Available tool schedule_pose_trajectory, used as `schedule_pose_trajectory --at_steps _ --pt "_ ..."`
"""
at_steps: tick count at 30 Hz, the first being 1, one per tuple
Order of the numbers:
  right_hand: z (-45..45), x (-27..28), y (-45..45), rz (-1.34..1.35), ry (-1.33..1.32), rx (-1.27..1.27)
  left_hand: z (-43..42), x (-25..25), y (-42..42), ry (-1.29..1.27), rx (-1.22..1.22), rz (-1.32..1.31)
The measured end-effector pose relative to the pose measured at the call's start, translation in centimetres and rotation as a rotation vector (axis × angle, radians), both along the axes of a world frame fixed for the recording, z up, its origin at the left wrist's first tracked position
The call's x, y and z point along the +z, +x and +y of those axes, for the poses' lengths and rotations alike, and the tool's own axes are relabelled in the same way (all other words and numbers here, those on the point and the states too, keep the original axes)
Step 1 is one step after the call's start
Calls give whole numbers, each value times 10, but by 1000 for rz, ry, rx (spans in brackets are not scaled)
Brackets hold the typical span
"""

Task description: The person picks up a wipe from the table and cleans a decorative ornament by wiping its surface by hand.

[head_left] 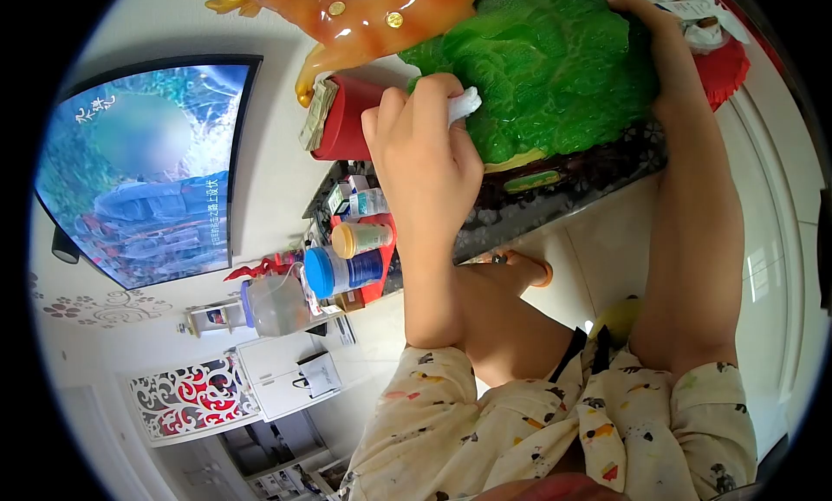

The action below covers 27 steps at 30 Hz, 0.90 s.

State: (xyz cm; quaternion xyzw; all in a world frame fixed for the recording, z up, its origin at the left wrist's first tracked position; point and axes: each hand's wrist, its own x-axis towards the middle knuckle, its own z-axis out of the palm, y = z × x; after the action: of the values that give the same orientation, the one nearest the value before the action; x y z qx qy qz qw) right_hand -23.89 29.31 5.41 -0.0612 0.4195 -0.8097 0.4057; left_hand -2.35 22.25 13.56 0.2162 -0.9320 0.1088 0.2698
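Observation:
A crumpled white tissue [465,105] is pinched in my left hand [425,141], against the near left side of a glossy green cabbage ornament [555,68]. My right hand [646,16] reaches along the ornament's right side. Its fingers curl at the upper right edge and are partly hidden. Lying along the top of the cabbage is an amber-coloured animal figure [347,20] with gold coin shapes on it. A dark base [511,189] with a green-gold label supports the ornament on a black patterned surface [563,202].
Left of the ornament stands a red container [348,120] with banknotes [319,113]. Nearby are a yellow-lidded tub [360,239], a blue-lidded can [342,271] and a clear jug [277,306]. A television [147,172] is on the wall. White wrappers [706,24] and red cloth [724,72] lie right.

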Motion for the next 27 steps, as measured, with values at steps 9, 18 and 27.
schedule_pose_trajectory --at_steps 9,18,27 --pt "-6 -13 -6 -12 -30 34 -8 -9 2 113 -10 137" --pt "-3 1 -2 -158 -97 77 -2 -6 0 77 22 86" --pt "-1 9 1 -172 -105 78 -23 -10 22 241 74 395"
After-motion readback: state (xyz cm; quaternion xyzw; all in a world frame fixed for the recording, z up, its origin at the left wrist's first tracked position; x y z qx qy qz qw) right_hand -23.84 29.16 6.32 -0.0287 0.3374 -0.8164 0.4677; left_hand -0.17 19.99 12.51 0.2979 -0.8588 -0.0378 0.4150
